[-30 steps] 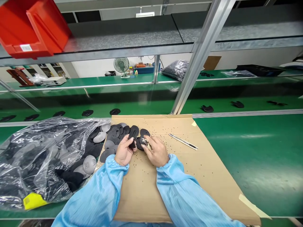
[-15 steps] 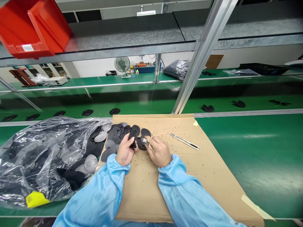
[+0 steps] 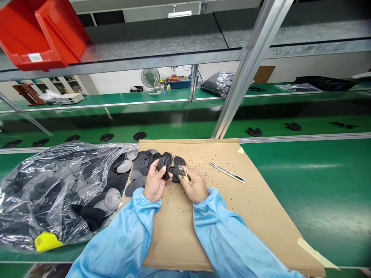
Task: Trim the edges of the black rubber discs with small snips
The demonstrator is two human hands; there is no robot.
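Observation:
My left hand (image 3: 155,183) is closed on a black plastic piece (image 3: 164,165) made of rounded discs, thumb on its near face. In my right hand (image 3: 196,186) is a small shiny metal clipper (image 3: 184,174), partly hidden by the fingers; its exact kind is hard to make out. The fingertips of this hand meet the right-hand disc of the black piece. Under and beyond both hands, more black oval discs (image 3: 179,160) lie on a cardboard sheet (image 3: 179,239). Tiny black crumbs are scattered around them.
A clear plastic bag (image 3: 55,185) of black and grey discs lies at left, spilling towards the cardboard. A slim white-and-black knife-like tool (image 3: 227,172) rests at right. A metal post (image 3: 252,69) rises behind the cardboard; an orange bin (image 3: 62,34) sits on the upper shelf.
The right hand has turned slightly, so the metal clipper shows less and the black piece's right-hand disc faces me more. My left hand still holds the piece. The view has shifted slightly.

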